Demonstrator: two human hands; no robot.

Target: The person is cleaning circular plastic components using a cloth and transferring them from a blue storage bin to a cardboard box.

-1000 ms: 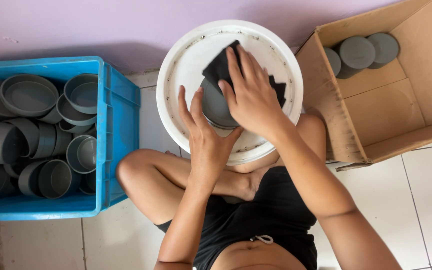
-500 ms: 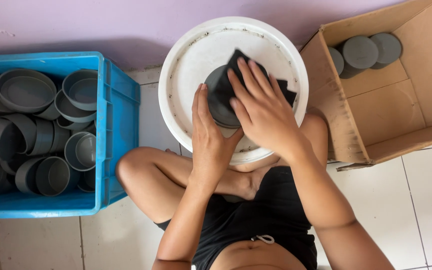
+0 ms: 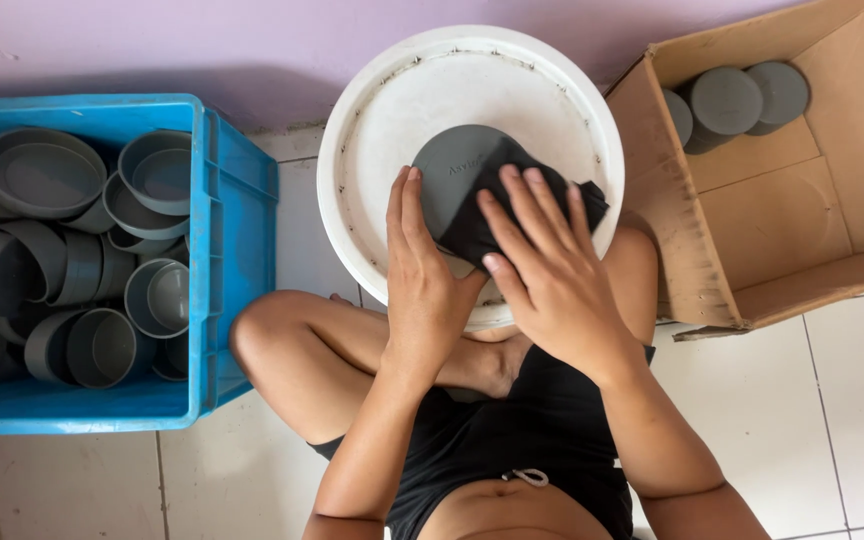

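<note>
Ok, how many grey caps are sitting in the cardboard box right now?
3, in a row at the cardboard box's far end: left cap, middle cap, right cap. More may be hidden beneath them.

Bright, even daylight, soft overall. White lid (image 3: 382, 120) is the brightest spot, no harsh glare. Soft shadow on purple wall (image 3: 152, 50) above blue crate (image 3: 242, 250). Sharp focus throughout, no motion blur; slight wide-angle stretch at edges.

Wearing black cloth shorts (image 3: 542, 420) w/ white drawstring (image 3: 524, 478) at waistband; arms, legs, torso bare, no sleeves.
</note>
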